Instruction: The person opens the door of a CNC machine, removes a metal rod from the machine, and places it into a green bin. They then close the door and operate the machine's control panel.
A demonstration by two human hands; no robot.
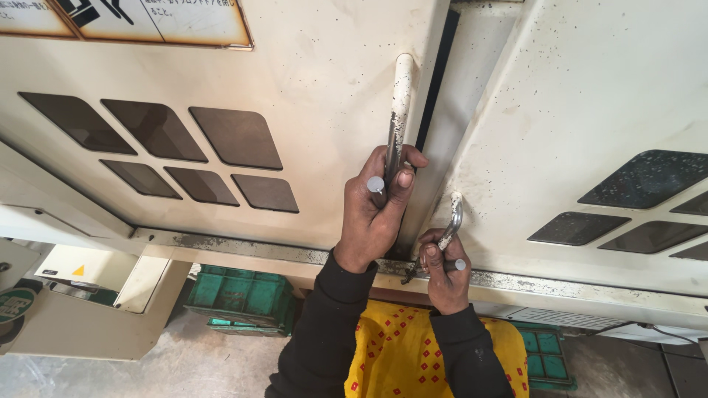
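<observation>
I see my left hand (376,214) clamped on the left door handle (399,110), a metal pin (376,184) tucked in it; my right hand (445,269) grips the right door handle (452,220) and another pin (453,264). Either pin could slip, or fingers get pinched in the door gap (435,88).

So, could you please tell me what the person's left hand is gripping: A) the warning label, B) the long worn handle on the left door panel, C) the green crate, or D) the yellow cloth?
B: the left hand is wrapped around the long worn handle, with a small metal pin also held in it.
</observation>
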